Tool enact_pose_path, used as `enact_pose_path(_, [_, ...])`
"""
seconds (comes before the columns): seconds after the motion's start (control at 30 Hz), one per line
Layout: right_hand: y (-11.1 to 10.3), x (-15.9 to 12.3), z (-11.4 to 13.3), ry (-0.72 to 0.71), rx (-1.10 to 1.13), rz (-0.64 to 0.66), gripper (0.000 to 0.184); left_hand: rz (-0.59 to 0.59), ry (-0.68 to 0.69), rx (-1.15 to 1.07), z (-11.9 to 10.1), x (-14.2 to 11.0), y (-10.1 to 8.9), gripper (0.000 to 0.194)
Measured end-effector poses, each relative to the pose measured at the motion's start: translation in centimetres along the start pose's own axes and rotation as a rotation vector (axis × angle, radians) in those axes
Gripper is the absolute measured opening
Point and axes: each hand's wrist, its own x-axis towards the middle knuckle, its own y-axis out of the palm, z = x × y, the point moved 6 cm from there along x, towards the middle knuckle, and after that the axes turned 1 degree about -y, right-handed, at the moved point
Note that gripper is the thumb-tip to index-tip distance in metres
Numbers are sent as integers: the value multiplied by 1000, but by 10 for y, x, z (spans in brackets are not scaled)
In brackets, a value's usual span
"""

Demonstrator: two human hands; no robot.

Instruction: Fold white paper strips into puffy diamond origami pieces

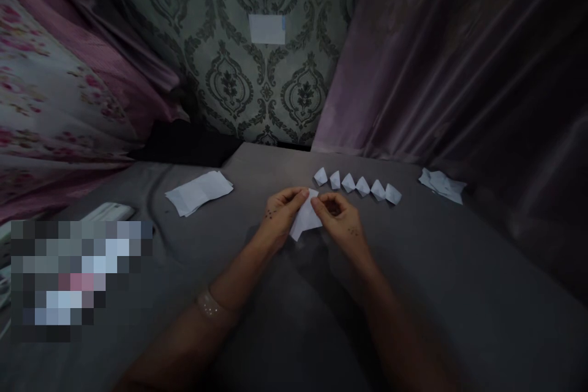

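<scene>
A partly folded sheet of white paper is held up between my two hands, just above the grey cloth. My left hand pinches its upper left edge between thumb and fingers. On the other side, my right hand grips the upper right edge with thumb and curled fingers. The paper's lower end hangs free in a slanted point. Just beyond my right hand stands a row of several small folded paper shapes, pointed at the top and set side by side.
A stack of white paper sheets lies to the left. Crumpled paper pieces lie at the far right. A black cloth rests at the back left, near a white device. Curtains hang beside the patterned wall.
</scene>
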Motion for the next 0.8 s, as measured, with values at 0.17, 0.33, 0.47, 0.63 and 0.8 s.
enact_pose_path(0.17, [8,-1,-3,150,285,147,32,16,4,-33,1,-2,4,24])
enact_pose_path(0.33, [6,-2,-5,191,333,74,30,30,-16,46,-1,-6,6,24])
enact_pose_path(0.47, [6,-1,-2,94,272,42,25,22,-7,88,-5,-7,5,21])
enact_pose_path(0.63, [6,-3,1,-14,176,11,22,-4,15,119,-9,-7,5,14])
enact_pose_path(0.8, [6,-3,1,-44,155,22,24,-51,17,101,-11,-7,4,10])
